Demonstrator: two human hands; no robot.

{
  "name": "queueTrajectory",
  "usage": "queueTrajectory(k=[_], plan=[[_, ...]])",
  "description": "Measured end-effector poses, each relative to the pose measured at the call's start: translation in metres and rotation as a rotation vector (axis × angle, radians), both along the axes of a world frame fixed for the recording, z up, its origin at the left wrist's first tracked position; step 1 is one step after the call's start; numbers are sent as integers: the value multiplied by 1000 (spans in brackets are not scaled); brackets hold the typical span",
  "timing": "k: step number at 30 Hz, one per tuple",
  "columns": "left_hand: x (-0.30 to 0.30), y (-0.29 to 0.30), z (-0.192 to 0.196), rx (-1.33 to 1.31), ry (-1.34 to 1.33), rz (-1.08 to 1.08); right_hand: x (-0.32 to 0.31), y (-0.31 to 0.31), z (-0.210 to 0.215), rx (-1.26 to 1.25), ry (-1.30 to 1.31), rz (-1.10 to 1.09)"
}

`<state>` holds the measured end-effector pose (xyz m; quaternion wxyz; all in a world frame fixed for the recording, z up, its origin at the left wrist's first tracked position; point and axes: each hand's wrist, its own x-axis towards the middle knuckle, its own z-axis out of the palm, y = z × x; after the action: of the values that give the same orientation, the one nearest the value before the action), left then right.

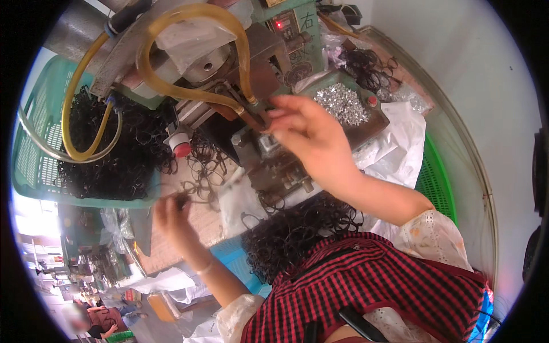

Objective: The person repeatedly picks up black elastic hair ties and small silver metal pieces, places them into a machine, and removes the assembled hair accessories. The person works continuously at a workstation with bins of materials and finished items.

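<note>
My right hand [311,134] is at the work point of a metal press [251,74], just under the end of a yellow hose [243,46]. Its thumb and fingertips are drawn together there; what they pinch, if anything, is too small to make out. Below them lies a small metal fixture [269,146]. My left hand [174,217] is smeared by motion beside the near edge of a teal basket [86,197], which holds a heap of thin black loops [108,154]. A dark patch shows at its fingertips, but its grip cannot be read.
A tray of small shiny metal pieces [343,103] stands right of the press. More black loops [303,228] are heaped against my checked apron [366,274]. A red button [182,150] juts out near the basket. A green basket [437,183] is at the right; another person [103,320] is far lower left.
</note>
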<state>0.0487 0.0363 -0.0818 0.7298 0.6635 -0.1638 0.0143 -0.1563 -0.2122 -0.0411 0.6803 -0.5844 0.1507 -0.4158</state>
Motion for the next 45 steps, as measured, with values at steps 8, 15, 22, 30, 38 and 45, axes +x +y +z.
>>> queueTrajectory(k=[8,15,22,30,38,45], plan=[[-101,-104,87,-53,-617,-535,-51,-96,-69,-1046,964,-694],[-107,-147,83,-2,-565,-470,-50,-121,-83,-932,720,-588],[-112,-149,87,107,-627,-297,-44,-130,-93,-935,640,-630],[-123,-101,77,197,-741,-230,-46,-127,-89,-872,701,-577],[23,-7,55,563,-582,343,-62,-112,-82,-709,710,-451],[137,0,-104,1350,-301,195,-56,-107,-81,-766,753,-538]])
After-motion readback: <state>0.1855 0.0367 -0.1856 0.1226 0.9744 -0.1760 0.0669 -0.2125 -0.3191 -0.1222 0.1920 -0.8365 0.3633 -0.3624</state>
